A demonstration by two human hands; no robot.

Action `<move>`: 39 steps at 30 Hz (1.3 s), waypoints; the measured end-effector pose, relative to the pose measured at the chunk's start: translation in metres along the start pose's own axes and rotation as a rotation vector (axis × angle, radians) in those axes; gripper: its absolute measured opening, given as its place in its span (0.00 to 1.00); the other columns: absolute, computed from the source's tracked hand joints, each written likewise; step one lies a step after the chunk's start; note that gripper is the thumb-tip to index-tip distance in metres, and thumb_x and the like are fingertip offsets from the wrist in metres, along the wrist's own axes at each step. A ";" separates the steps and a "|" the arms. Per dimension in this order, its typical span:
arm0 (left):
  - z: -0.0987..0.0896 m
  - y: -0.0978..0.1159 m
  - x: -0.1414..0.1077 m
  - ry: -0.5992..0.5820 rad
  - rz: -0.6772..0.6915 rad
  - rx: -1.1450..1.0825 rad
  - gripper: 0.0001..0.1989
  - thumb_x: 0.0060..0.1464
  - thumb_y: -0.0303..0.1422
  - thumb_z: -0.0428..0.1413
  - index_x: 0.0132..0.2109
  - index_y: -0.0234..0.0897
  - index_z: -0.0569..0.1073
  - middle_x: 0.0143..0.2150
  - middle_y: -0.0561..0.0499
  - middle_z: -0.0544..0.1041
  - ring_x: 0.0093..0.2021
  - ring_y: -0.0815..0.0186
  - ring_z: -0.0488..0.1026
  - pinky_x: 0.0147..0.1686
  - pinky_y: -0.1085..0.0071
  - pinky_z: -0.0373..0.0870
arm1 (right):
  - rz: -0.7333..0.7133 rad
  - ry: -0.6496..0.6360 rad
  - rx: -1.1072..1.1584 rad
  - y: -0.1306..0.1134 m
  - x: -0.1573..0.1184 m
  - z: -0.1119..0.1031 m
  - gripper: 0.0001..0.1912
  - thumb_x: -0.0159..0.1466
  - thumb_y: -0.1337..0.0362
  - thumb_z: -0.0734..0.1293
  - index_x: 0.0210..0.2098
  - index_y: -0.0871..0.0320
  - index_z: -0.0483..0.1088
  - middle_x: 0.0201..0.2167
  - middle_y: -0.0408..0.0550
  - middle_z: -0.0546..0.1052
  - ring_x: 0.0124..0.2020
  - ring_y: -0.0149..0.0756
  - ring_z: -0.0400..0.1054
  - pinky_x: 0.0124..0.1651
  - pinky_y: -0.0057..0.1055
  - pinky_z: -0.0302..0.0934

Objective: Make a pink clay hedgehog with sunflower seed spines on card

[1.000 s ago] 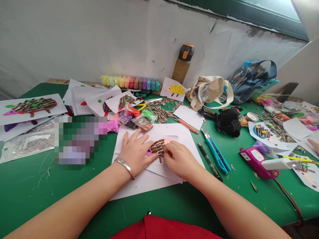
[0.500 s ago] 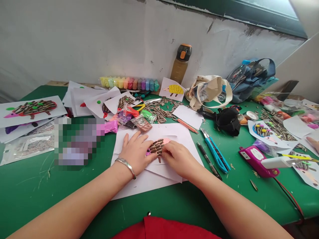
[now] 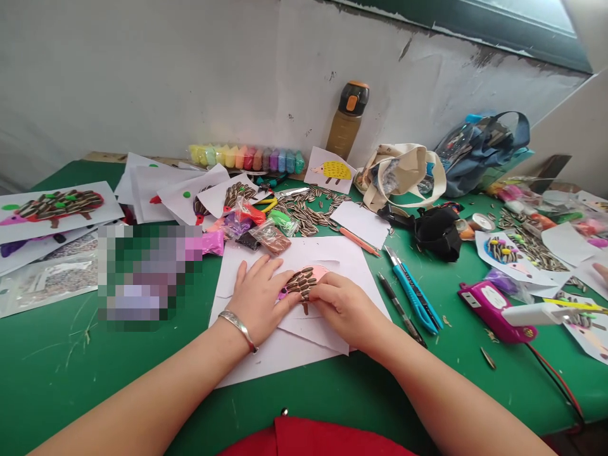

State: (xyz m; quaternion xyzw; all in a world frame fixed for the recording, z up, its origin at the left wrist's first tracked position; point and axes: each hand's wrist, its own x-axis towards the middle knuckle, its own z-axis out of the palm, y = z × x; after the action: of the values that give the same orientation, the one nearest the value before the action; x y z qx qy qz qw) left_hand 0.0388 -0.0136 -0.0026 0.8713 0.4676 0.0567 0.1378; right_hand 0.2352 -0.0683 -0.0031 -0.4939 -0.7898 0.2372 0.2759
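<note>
A hedgehog figure covered with striped sunflower seeds lies on white paper, its pink clay body showing at the upper right. My left hand rests palm down on the paper at the figure's left side, fingers spread, thumb touching its edge. At the figure's right side is my right hand, thumb and index finger pinched together against the seeds. Whatever lies between those fingertips is too small to make out. A pile of loose seeds lies beyond the paper.
Clay packets lie behind my hands. A pen and a blue cutter lie to the right, near a magenta glue gun. Finished hedgehog cards are at the left. Another person's hand shows at the right edge.
My right hand has shifted slightly down along the figure's right side, its fingers still pinched. My left hand stays in place. The view has moved a little.
</note>
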 end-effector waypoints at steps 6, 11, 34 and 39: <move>0.002 0.001 -0.001 0.042 0.013 0.017 0.19 0.60 0.44 0.51 0.54 0.44 0.73 0.61 0.44 0.68 0.64 0.46 0.58 0.60 0.35 0.49 | -0.029 0.012 -0.070 0.001 0.002 0.003 0.12 0.65 0.74 0.59 0.38 0.57 0.73 0.38 0.50 0.73 0.41 0.37 0.67 0.44 0.33 0.62; 0.003 0.001 -0.002 0.043 0.017 0.026 0.19 0.60 0.44 0.51 0.54 0.44 0.73 0.61 0.44 0.68 0.64 0.46 0.58 0.60 0.35 0.49 | -0.060 0.004 -0.143 0.002 0.004 0.005 0.13 0.66 0.74 0.57 0.39 0.58 0.72 0.37 0.52 0.74 0.40 0.37 0.67 0.42 0.33 0.62; 0.002 0.005 -0.002 0.055 0.017 0.052 0.18 0.61 0.43 0.49 0.54 0.43 0.72 0.61 0.44 0.68 0.64 0.47 0.58 0.60 0.36 0.49 | -0.031 0.007 -0.048 0.002 0.003 0.003 0.08 0.62 0.72 0.64 0.39 0.56 0.72 0.36 0.47 0.72 0.40 0.35 0.66 0.42 0.32 0.61; 0.002 0.005 -0.003 0.049 0.012 0.055 0.19 0.62 0.43 0.49 0.55 0.44 0.72 0.62 0.44 0.68 0.65 0.47 0.57 0.60 0.36 0.48 | -0.005 0.047 -0.166 -0.001 0.007 0.013 0.04 0.63 0.69 0.63 0.35 0.57 0.71 0.35 0.48 0.73 0.38 0.36 0.65 0.38 0.32 0.59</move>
State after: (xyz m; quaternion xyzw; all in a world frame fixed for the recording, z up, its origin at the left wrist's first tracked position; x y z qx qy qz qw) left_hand 0.0416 -0.0188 -0.0031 0.8759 0.4670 0.0659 0.1019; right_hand 0.2235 -0.0632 -0.0106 -0.5185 -0.8012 0.1588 0.2531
